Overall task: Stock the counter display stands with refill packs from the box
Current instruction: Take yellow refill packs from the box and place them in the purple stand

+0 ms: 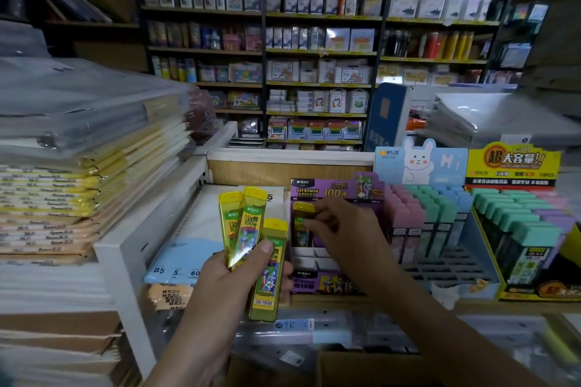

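Left hand (239,272) grips three yellow packs (248,223); right hand (344,231) pinches fourth pack (301,229) in purple stand (330,192); counter (478,306), stocked shelves (320,52) behind

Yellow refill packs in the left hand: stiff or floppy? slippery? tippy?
Probably stiff: three yellow refill packs jut straight, unsupported, from the left hand. Glossy faces suggest slippery plastic. Tall and narrow, so likely tippy unless slotted in the purple stand.

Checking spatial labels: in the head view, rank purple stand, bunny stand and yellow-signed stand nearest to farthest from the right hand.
1. Purple stand, directly under the right hand.
2. Bunny stand, just to its right.
3. Yellow-signed stand, far right.
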A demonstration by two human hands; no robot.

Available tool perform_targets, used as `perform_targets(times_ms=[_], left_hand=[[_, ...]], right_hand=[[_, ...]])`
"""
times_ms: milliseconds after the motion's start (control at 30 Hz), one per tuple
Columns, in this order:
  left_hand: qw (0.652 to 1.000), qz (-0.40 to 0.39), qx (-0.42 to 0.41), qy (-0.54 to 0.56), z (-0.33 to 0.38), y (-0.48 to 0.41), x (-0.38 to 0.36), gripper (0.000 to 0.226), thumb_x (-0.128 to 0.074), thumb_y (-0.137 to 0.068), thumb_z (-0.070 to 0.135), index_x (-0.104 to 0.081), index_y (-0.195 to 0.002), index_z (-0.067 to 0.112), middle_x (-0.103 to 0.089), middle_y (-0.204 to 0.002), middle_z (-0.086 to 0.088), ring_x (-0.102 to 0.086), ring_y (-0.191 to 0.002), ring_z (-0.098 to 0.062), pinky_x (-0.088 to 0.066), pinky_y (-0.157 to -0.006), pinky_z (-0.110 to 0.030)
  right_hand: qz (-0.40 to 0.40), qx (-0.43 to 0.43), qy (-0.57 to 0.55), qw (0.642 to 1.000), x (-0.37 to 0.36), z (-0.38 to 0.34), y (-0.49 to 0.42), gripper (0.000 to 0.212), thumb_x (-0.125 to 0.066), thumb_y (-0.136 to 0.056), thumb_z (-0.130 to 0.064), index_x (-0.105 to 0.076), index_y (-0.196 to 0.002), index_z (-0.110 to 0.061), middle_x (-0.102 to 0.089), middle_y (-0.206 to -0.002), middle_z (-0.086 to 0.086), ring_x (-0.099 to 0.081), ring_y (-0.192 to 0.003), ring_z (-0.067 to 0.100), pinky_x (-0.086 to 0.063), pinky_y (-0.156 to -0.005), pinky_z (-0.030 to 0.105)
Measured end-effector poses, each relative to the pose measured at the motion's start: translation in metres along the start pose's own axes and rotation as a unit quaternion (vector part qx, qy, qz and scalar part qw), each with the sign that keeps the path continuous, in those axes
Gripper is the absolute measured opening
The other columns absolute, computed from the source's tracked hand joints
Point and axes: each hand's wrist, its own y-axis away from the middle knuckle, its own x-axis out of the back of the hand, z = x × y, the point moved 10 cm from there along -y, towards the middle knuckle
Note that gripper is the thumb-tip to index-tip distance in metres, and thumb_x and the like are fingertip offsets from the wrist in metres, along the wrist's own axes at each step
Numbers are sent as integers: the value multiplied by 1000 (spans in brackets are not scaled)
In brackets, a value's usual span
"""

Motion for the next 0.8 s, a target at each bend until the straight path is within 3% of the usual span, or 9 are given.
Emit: perform_targets(times_ms=[267,467,567,700,800], left_hand=[[1000,-1,-3,-5,-1,-3,-1,34,-73,-78,49,-79,-96,21,-77,-93,-20,-76,-80,-35,-60,-64,-34],[1000,3,-8,-14,-1,-2,-4,35,-72,-75,53,-79,-95,26,-78,-93,-17,-77,-83,-34,-61,-64,-35],[1000,4,-9,-11,0,-1,-6,36,-71,-76,52,-79,-95,21,-78,-92,-18,-77,-83,-34,-61,-63,-35],[1000,0,-8,-13,2,0,-10,36,-70,-80,51,-78,-98,21,-78,-94,-17,-76,-84,-34,-61,-64,-35],[1000,-4,-9,-20,4,2,-16,31,-68,-84,51,-78,-97,26,-78,-94,-16,-76,-85,-33,-60,-68,-37]], right_hand=[[-2,-30,47,998,-6,11,-3,26,-74,-87,-35,-52,-76,-26,-61,-60,-6,-59,-55,6,-54,-54,32],[-1,-39,22,999,-4,14,-3,28,-78,-83,-32,-53,-72,-27,-62,-62,-7,-61,-58,4,-57,-57,32],[6,-35,-11,999,3,9,-1,21,-79,-83,-26,-60,-75,-22,-65,-63,-5,-63,-59,6,-57,-58,32],[14,-30,-115,993,17,-7,8,12,-72,-90,-24,-70,-79,-20,-68,-63,-5,-65,-56,6,-54,-53,19],[-52,-25,-189,980,12,-23,18,29,-64,-94,-38,-71,-75,-18,-69,-63,1,-65,-54,9,-54,-52,27]])
